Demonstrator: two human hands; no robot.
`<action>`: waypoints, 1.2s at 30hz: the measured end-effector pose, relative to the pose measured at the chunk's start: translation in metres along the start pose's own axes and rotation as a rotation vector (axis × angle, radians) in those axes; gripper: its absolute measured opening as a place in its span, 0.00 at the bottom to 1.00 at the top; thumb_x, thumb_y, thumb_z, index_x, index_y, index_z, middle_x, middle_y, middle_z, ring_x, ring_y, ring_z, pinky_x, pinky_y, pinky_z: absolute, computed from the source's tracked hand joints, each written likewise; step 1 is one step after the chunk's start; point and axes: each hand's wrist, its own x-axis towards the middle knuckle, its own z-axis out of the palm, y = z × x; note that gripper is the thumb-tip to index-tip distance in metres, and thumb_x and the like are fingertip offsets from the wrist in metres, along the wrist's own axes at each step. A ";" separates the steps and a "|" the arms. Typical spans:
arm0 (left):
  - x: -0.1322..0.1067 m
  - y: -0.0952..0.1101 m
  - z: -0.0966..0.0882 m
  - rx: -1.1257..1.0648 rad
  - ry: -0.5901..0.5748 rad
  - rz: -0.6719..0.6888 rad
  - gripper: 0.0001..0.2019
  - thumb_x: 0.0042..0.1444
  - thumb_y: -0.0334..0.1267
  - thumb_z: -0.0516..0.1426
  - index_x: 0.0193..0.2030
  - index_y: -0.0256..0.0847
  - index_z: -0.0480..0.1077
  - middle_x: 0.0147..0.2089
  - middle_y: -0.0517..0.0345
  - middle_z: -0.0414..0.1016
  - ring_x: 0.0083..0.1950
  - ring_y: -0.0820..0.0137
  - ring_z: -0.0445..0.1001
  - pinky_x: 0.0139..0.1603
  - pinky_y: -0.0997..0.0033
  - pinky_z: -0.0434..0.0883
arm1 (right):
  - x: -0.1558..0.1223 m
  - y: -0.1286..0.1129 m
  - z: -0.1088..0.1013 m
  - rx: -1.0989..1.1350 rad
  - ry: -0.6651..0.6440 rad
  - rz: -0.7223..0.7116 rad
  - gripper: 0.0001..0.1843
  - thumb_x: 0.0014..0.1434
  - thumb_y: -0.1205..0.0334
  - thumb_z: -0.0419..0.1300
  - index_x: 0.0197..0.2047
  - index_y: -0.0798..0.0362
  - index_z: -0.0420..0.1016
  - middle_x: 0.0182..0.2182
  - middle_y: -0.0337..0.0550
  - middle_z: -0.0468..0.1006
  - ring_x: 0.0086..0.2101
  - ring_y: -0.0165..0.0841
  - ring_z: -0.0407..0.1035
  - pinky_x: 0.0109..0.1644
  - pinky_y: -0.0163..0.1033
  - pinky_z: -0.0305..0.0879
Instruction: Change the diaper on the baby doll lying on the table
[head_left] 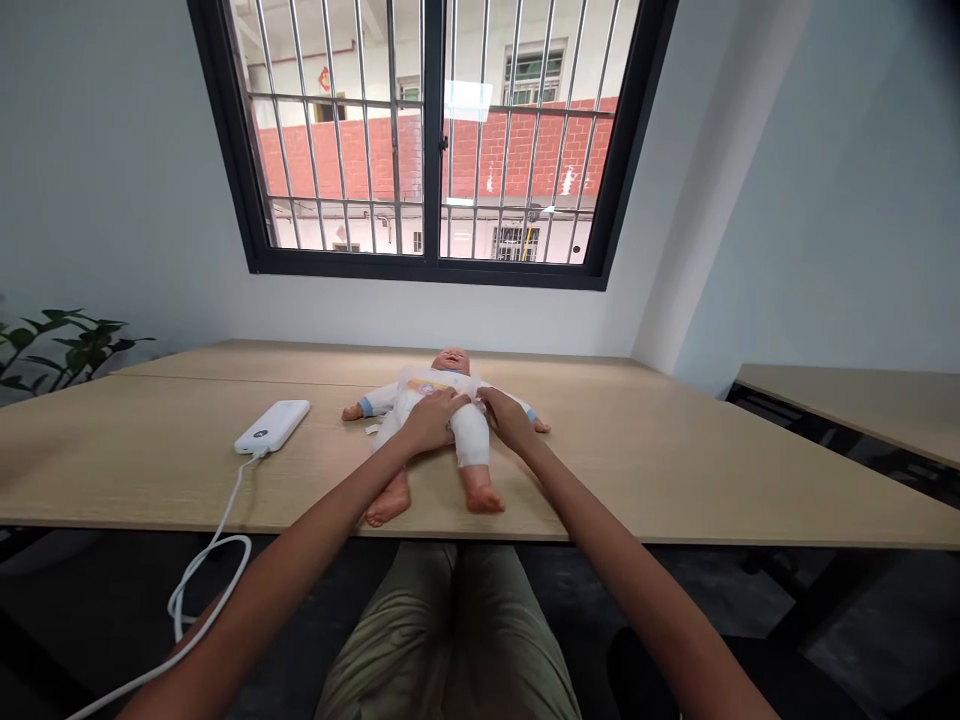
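A baby doll (471,440) lies on its back on the table, head away from me and bare feet towards me. It wears white clothes with blue cuffs, and a white diaper (420,384) with a coloured print band covers its waist. My left hand (433,420) lies over the front of the diaper between the legs, its fingers bent onto the material. At the diaper's right side, my right hand (506,416) has its fingers pinched together on the edge. The fingertips of both hands are partly hidden.
A white power bank (273,427) lies left of the doll; its white cable (225,540) hangs over the front edge of the wooden table (637,480) beside my left forearm. A leafy plant (67,345) stands at far left. A barred window is behind.
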 end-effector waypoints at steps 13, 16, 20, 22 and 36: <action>-0.015 0.012 -0.011 0.024 -0.072 0.106 0.31 0.51 0.31 0.49 0.64 0.50 0.60 0.69 0.56 0.57 0.69 0.59 0.55 0.73 0.50 0.47 | -0.007 0.006 0.000 0.092 -0.179 0.343 0.17 0.68 0.53 0.40 0.51 0.53 0.60 0.25 0.39 0.69 0.23 0.33 0.60 0.29 0.34 0.48; -0.007 0.009 -0.014 -0.008 -0.018 -0.088 0.26 0.59 0.36 0.45 0.65 0.51 0.58 0.68 0.57 0.59 0.69 0.61 0.54 0.71 0.39 0.42 | -0.007 0.005 0.003 0.108 -0.164 0.363 0.20 0.69 0.51 0.37 0.51 0.53 0.60 0.23 0.39 0.69 0.22 0.33 0.60 0.28 0.34 0.49; 0.002 0.005 -0.007 0.055 -0.206 -0.174 0.23 0.65 0.56 0.39 0.62 0.62 0.62 0.70 0.62 0.56 0.72 0.56 0.48 0.65 0.24 0.36 | -0.006 0.004 0.003 0.069 -0.179 0.389 0.19 0.69 0.53 0.38 0.54 0.52 0.60 0.23 0.39 0.69 0.23 0.35 0.62 0.29 0.34 0.50; 0.007 0.005 -0.003 0.111 -0.271 -0.178 0.26 0.62 0.63 0.39 0.60 0.63 0.64 0.72 0.62 0.52 0.74 0.53 0.44 0.64 0.22 0.35 | -0.006 0.004 0.002 0.014 -0.152 0.370 0.17 0.68 0.55 0.40 0.53 0.51 0.62 0.26 0.40 0.70 0.25 0.35 0.64 0.30 0.35 0.53; 0.016 0.000 -0.002 0.125 -0.421 -0.142 0.27 0.60 0.64 0.45 0.58 0.55 0.69 0.75 0.49 0.40 0.75 0.45 0.34 0.60 0.20 0.32 | 0.043 0.002 0.012 0.143 -0.103 0.142 0.06 0.61 0.67 0.56 0.40 0.54 0.74 0.39 0.47 0.70 0.44 0.37 0.63 0.49 0.40 0.61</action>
